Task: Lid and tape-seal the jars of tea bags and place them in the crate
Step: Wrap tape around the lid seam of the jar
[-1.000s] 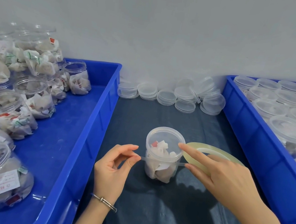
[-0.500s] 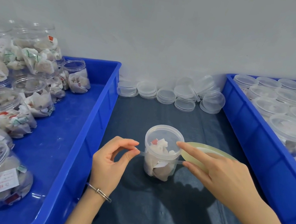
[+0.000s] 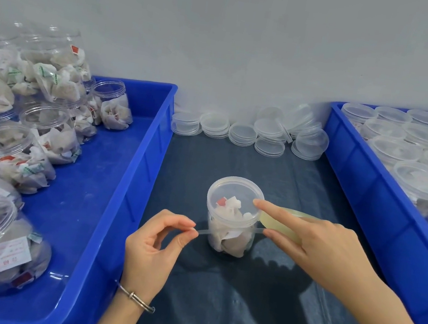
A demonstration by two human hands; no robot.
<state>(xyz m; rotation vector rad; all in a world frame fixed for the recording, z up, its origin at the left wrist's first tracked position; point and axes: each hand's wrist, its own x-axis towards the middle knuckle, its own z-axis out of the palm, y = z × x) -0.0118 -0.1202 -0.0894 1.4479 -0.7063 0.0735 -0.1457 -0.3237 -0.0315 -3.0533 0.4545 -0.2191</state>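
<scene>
Jar (image 3: 232,220), one, clear plastic, filled with tea bags, lid (image 3: 234,196) on; stands upright on the dark table (image 3: 214,300) between two blue crates. Tape (image 3: 203,232), clear, narrow strip, stretched across the near side of the jar just below the lid; whether it already sticks to the wall cannot be told. Left hand (image 3: 155,247): thumb and forefinger pinched on the free end of the tape, left of the jar. Right hand (image 3: 316,249): holds the tape roll (image 3: 281,222), yellowish, just right of the jar, forefinger extended and touching the lid's rim. Left crate (image 3: 132,177): many open jars of tea bags, no lids seen, some piled on one another, the right part of its floor bare. Right crate (image 3: 364,189): lidded jars in close rows; tape on them too faint to make out. Spare lids (image 3: 242,134): several short stacks along the wall at the back of the table, a few leaning. Status, as judged: this jar is lidded and its sealing only begun; wrapping, cutting and crating remain. A large stock of open jars is not yet lidded, so the task looks well short of finished.
</scene>
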